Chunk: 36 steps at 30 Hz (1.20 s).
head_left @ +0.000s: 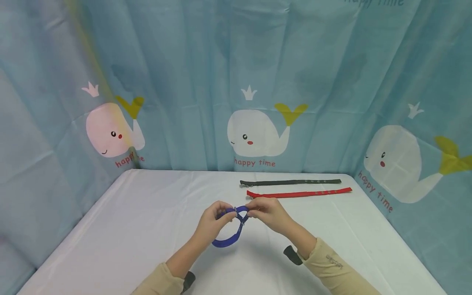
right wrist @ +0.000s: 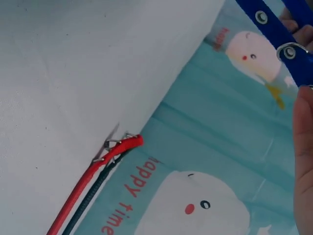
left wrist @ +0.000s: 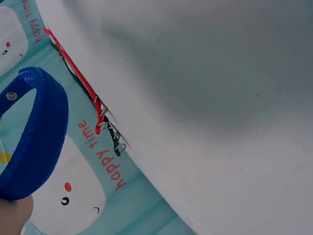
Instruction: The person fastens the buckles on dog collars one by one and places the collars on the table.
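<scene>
A blue collar (head_left: 225,243) with metal eyelets is held up over the white table, its strap bent into a loop that hangs below the fingers. My left hand (head_left: 211,224) pinches it near the metal buckle, thumb in front. On the other side my right hand (head_left: 272,214) pinches the strap between thumb and fingers. In the right wrist view a metal ring lies across the blue strap (right wrist: 275,35), close to an eyelet. The wide curve of the blue collar (left wrist: 53,132) fills the left part of the left wrist view.
Beyond the hands, a red collar (head_left: 300,194) lies straight on the white table (head_left: 121,229), with a dark green collar (head_left: 282,182) behind it. Both have buckles at their left ends. A light blue curtain (head_left: 191,135) printed with whales surrounds the table's back and sides.
</scene>
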Each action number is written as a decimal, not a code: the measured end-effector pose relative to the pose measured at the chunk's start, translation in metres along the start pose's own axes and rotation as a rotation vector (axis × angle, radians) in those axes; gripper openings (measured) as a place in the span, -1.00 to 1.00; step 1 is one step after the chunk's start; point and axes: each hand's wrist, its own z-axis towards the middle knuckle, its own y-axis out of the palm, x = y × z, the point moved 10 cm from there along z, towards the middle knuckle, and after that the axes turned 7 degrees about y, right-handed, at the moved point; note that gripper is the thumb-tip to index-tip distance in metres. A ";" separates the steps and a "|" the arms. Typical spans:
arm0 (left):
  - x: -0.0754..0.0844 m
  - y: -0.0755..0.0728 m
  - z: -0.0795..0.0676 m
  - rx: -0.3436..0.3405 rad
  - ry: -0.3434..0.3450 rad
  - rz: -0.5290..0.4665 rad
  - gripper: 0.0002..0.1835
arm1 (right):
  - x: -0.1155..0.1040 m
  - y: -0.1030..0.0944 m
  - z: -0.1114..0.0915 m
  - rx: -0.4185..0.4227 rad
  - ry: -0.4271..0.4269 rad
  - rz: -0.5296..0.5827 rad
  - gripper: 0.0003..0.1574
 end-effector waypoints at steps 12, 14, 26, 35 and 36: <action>0.001 0.004 0.005 -0.005 -0.023 0.000 -0.68 | 0.000 0.007 -0.002 0.046 0.002 -0.002 -0.86; 0.000 0.004 0.004 -0.001 -0.036 -0.005 -0.68 | -0.001 0.004 -0.003 0.066 0.004 -0.020 -0.85; 0.012 0.016 0.005 -0.126 0.018 0.089 -0.79 | -0.035 -0.003 0.011 0.063 -0.114 -0.216 -0.72; 0.015 0.029 0.001 -0.221 0.032 0.043 -0.78 | -0.043 0.008 0.013 -0.057 -0.124 -0.231 -0.83; 0.014 0.029 0.000 -0.227 0.032 0.048 -0.77 | -0.043 0.008 0.012 -0.069 -0.130 -0.228 -0.84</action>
